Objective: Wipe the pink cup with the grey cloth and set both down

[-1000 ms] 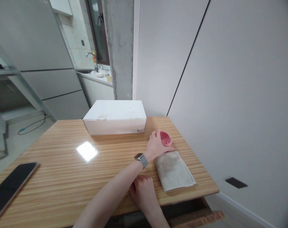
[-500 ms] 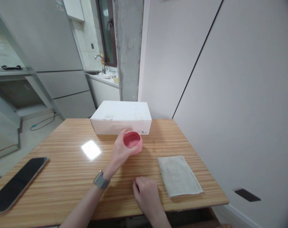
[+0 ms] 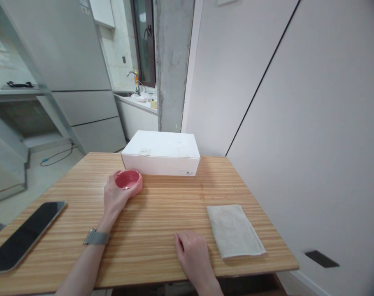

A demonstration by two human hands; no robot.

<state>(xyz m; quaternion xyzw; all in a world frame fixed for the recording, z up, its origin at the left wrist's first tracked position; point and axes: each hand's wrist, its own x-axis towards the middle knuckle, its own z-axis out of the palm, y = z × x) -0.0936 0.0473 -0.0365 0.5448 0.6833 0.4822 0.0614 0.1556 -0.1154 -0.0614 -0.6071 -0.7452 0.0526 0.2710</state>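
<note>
My left hand [image 3: 115,196] grips a small pink bowl [image 3: 129,181] from its near side, low over the wooden table [image 3: 162,213], just in front of the left end of a white box [image 3: 162,153]. A watch sits on that wrist. My right hand [image 3: 191,253] rests on the table near its front edge, fingers loosely curled with nothing visible in them. A folded grey cloth [image 3: 234,231] lies just to the right of that hand.
A dark tablet [image 3: 22,237] lies at the table's left edge. A white wall runs close along the table's right side. Behind the table stand a concrete pillar [image 3: 171,61], grey cabinets and a counter with a tap.
My left hand has carried the pink bowl from beside the cloth at the right across to the left, in front of the box. The right hand stayed put.
</note>
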